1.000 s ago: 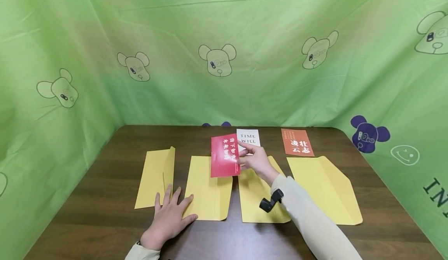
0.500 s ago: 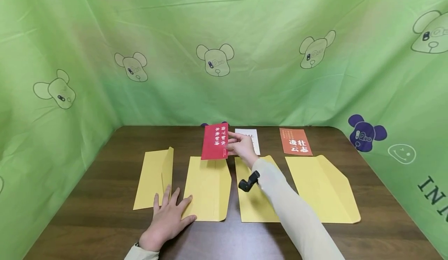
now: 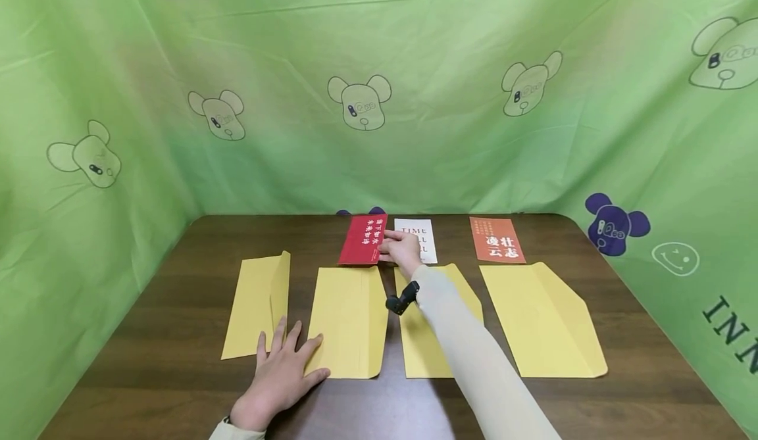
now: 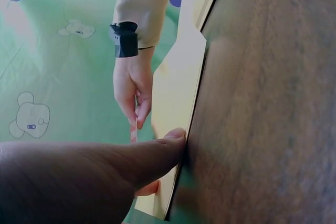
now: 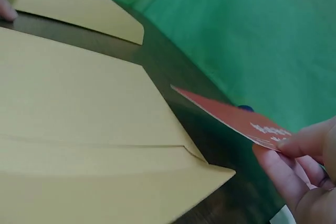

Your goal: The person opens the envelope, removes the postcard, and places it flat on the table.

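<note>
My right hand (image 3: 403,252) pinches a red card (image 3: 362,239) with white characters by its right edge, near the far side of the table. In the right wrist view the card (image 5: 228,116) tilts, with thumb and fingers at one corner. Just below it in the head view lies a yellow envelope (image 3: 340,321) with its flap spread to the right. My left hand (image 3: 281,374) rests with spread fingers on that envelope's left edge, fingertips reaching the leftmost envelope (image 3: 251,308). The left wrist view shows the left thumb (image 4: 163,153) on the envelope's edge.
Two more yellow envelopes, a middle-right one (image 3: 423,348) partly under the right sleeve and a right one (image 3: 541,321), lie on the wooden table (image 3: 148,354). Behind them are a white card (image 3: 423,229) and an orange card (image 3: 496,239). Green cloth (image 3: 367,170) surrounds the table.
My right hand has carried the red card away from me and to the left, off from above the envelope, then lowered it toward the far table. The left hand has stayed put.
</note>
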Available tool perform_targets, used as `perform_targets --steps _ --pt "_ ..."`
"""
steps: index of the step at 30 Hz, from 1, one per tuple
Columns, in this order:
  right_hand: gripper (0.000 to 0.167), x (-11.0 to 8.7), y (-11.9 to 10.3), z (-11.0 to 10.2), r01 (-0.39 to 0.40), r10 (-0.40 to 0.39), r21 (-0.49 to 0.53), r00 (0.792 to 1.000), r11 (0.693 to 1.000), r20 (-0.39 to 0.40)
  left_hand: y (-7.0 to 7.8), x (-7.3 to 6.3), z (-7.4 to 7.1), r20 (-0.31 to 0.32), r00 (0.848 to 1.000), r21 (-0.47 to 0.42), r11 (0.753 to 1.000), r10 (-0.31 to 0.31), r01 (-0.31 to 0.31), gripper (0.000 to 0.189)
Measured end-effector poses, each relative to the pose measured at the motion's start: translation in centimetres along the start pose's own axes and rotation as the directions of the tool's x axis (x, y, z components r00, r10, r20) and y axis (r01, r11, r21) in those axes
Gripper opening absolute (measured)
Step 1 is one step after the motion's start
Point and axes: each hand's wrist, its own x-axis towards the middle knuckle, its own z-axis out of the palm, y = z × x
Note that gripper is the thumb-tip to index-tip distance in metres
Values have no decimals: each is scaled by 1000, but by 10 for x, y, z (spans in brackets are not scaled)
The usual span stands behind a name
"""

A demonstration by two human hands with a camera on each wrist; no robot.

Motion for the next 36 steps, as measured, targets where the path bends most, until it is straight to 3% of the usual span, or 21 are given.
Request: perform_targets --steps 9,17,30,36 --pt "41 7 4 3 -55 55 3 998 998 -24 -1 1 0 -6 1000 -6 1000 6 -6 59" --pt "49 7 1 -1 -104 105 -14 988 995 113 -1 1 1 2 1000 -13 1000 -1 1 58" --pt "62 -5 -8 0 -100 101 -15 975 995 198 -2 -2 3 2 1000 -16 1000 -8 8 58" --pt "63 -14 -10 -2 -50 41 37 978 998 203 -2 -2 5 -2 1000 -13 1000 -8 8 58"
